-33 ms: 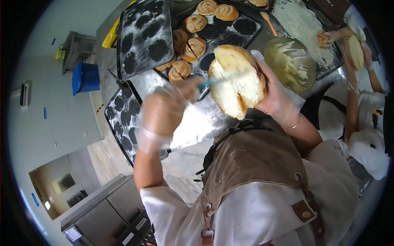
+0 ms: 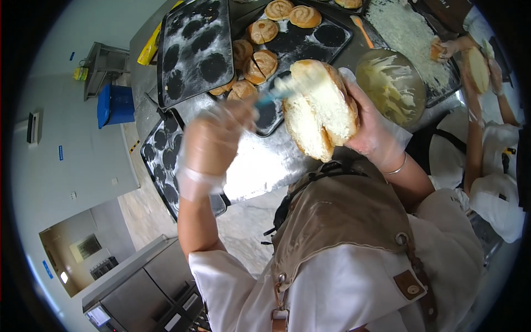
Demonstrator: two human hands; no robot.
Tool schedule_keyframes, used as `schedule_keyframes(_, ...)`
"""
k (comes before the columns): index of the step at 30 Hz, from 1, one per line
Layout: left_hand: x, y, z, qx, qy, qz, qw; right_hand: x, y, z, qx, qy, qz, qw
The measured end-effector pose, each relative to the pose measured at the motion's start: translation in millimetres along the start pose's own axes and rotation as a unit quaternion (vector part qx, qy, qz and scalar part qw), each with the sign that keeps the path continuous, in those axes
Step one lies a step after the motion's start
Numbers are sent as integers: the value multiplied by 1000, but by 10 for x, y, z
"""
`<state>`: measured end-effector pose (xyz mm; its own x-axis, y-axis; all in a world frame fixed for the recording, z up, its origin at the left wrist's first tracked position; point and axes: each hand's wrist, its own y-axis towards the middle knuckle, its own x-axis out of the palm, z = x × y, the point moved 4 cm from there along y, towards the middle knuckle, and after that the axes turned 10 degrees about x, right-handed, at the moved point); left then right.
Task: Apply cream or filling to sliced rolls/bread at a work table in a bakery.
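Note:
In my gloved right hand (image 2: pixel 373 130) rests a split round bun (image 2: pixel 323 110), its pale cut faces turned toward me. White cream coats much of the inside, and a notch shows at its lower edge. My gloved left hand (image 2: pixel 213 138), blurred by motion, is closed around the blue handle of a spreading spatula (image 2: pixel 269 98). The smeared blade lies across the bun's upper half. Just right of the bun stands a metal bowl (image 2: pixel 381 91) with pale yellow cream on its inner wall.
Whole round buns (image 2: pixel 263 66) sit on a dark moulded tray (image 2: pixel 332 36). Another dusty tray (image 2: pixel 193 61) overlaps it at left, with a third (image 2: pixel 166 149) below. A spatula with an orange handle (image 2: pixel 362 30) lies by a tray of white shreds (image 2: pixel 401 33). At right, a co-worker's hands hold bread (image 2: pixel 477 69).
My left hand has shifted a little left, and the spatula's blade has swept toward the bun's upper left. My right hand holds the bun almost unmoved.

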<state>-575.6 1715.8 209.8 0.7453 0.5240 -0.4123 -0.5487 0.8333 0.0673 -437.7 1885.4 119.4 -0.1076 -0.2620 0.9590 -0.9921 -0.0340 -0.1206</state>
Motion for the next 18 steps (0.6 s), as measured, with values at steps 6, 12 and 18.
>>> schedule_keyframes(6, 69, 57, 316, 157, 464, 51, 870, -141, -29, -116, 21, 61, -16, 998)
schedule_keyframes(12, 828, -134, 373, 142, 616, -39, 774, -98, 172, -355, -94, 55, 87, 990)
schedule_keyframes(18, 748, -159, 613, 212, 547, -133, 799, -263, 11, -740, -175, 7, 120, 977)
